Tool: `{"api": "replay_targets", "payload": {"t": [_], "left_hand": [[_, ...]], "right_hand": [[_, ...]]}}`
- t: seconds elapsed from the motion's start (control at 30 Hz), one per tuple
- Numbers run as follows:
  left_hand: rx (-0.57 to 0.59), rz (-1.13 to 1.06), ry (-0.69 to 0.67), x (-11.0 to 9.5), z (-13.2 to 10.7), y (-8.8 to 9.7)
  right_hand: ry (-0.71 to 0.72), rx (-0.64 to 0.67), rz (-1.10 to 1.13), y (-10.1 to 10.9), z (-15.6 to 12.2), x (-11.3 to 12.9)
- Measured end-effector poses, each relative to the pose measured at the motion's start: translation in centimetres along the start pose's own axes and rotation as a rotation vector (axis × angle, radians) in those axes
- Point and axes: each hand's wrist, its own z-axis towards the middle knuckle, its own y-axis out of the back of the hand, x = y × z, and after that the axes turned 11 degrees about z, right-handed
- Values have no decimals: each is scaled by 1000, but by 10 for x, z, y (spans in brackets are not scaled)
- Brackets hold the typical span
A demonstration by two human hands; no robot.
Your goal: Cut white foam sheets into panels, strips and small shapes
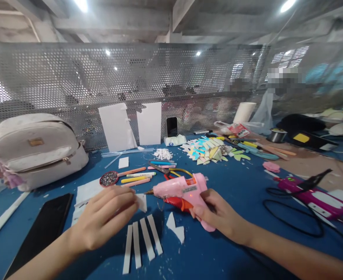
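Observation:
My right hand point(218, 212) is closed round the handle of a pink hot glue gun point(174, 187), whose nozzle points left. Pinched in the fingers of my left hand point(108, 212) is a small white piece of card point(142, 202), its edge close to the nozzle. I cannot tell whether nozzle and card touch. Below them lie several white strips point(136, 245) side by side on the blue table. Two jagged white scraps point(176, 229) rest to the right of the strips. Red-handled pliers point(163, 168) lie behind the glue gun, partly covered by it.
Markers point(136, 180) and a round dish of dark beads point(109, 179) lie behind my left hand. Farther back is a heap of coloured paper pieces point(208, 149). A white backpack point(39, 149) stands left; a magenta power strip point(314, 198) with black cable lies right.

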Motion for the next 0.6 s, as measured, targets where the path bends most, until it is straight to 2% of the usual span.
{"api": "replay_targets", "payload": {"t": [0.3, 0.43, 0.6], "left_hand": [[-3, 52, 13, 0, 3, 0], [13, 39, -13, -2, 3, 0], [3, 128, -96, -4, 4, -1]], "right_hand": [[73, -10, -91, -2, 2, 9], [101, -11, -104, -4, 3, 7], [108, 2, -119, -5, 3, 8]]}}
